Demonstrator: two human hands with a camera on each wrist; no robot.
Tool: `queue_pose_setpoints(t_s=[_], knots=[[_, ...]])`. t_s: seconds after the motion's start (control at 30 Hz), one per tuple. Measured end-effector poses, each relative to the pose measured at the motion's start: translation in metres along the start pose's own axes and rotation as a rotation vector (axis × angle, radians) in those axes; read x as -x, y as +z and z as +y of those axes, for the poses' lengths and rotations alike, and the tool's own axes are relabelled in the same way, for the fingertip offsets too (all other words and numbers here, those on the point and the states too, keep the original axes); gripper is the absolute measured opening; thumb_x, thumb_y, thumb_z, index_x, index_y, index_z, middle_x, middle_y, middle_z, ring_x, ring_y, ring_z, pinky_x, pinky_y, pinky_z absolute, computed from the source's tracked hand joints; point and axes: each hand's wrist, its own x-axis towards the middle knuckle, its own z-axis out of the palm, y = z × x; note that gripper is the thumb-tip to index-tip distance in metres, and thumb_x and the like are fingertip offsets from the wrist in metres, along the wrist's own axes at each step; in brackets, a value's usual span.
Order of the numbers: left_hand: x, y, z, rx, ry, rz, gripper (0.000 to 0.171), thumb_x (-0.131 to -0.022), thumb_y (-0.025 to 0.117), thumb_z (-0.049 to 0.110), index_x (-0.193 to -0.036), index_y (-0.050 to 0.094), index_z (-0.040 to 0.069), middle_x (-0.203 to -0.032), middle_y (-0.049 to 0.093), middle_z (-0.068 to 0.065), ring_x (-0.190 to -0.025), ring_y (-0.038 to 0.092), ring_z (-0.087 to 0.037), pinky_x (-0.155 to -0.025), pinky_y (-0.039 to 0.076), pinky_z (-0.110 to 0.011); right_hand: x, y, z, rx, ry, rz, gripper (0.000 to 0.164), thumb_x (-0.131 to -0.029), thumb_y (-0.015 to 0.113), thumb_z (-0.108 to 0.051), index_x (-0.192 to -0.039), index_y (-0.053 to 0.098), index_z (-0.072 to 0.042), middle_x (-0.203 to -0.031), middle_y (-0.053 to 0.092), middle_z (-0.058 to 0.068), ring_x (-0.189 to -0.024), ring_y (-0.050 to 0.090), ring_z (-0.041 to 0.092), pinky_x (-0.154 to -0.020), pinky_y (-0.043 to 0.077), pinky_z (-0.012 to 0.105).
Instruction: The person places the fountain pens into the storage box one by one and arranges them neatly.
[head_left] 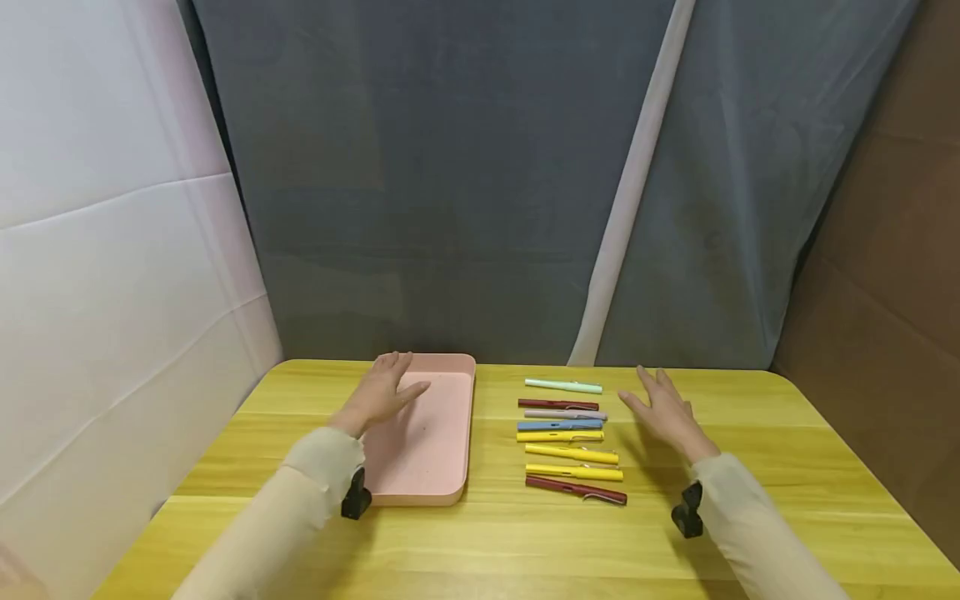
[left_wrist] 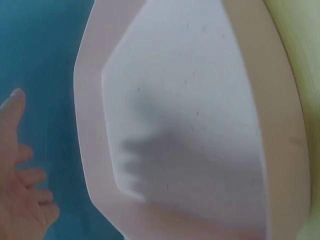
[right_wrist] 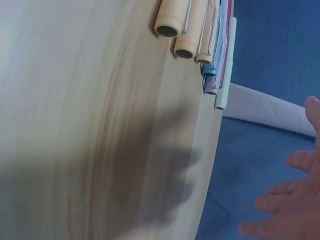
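Observation:
My left hand (head_left: 378, 395) hovers over the left part of a pink rectangular tray (head_left: 450, 492), fingers extended and holding nothing. In the left wrist view its shadow falls on the tray's floor (left_wrist: 190, 120). To the right of the pens, my right hand (head_left: 667, 417) is held above the table with its fingers spread, and nothing is in it. Several pens lie crosswise in a column between the hands: a mint green pen (head_left: 562, 386) farthest off, then a dark red pen (head_left: 558, 404), a lilac pen (head_left: 566, 415), a blue pen (head_left: 558, 425), yellow pens (head_left: 573, 472) and a nearest dark red pen (head_left: 576, 490).
The yellow wood-grain table (head_left: 495, 550) ends at a grey curtain (head_left: 450, 208) with a pale diagonal strip (head_left: 630, 192). White cloth (head_left: 120, 250) hangs at the left and a brown panel (head_left: 885, 233) stands at the right. Each wrist wears a small black camera (head_left: 356, 493).

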Motion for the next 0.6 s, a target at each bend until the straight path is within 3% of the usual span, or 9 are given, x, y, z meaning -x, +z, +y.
queue_pose_setpoints(t_s=[0.2,0.43,0.6], knots=[[0.015,-0.015,-0.026,0.182,-0.066,-0.017,0.075,-0.095,0.052,0.040,-0.147,0.021,-0.004,-0.152,0.015,-0.030,-0.136,0.019,-0.048,-0.108,0.023,-0.060,0.006,0.000,0.007,-0.057,-0.043,0.033,0.073,-0.099,0.039,-0.045,-0.148,0.018,0.005,-0.149,0.013,0.035,-0.136,0.014,0.051,-0.107,0.018,0.065],[0.031,-0.024,-0.057,0.410,-0.193,-0.051,0.076,-0.095,0.052,0.041,-0.149,0.019,-0.001,-0.152,0.019,-0.025,-0.137,0.022,-0.045,-0.108,0.028,-0.056,0.013,-0.003,0.017,-0.186,-0.019,0.062,0.068,-0.100,0.040,-0.043,-0.145,0.026,0.006,-0.142,0.033,0.034,-0.125,0.037,0.050,-0.100,0.036,0.059],[0.040,-0.019,-0.076,0.571,-0.169,-0.078,0.068,-0.098,0.050,0.026,-0.147,0.016,-0.006,-0.152,0.015,-0.028,-0.136,0.023,-0.045,-0.108,0.028,-0.053,0.019,-0.001,0.023,-0.276,-0.019,0.050,0.062,-0.100,0.043,-0.036,-0.140,0.033,0.010,-0.130,0.047,0.034,-0.116,0.049,0.045,-0.094,0.045,0.051]])
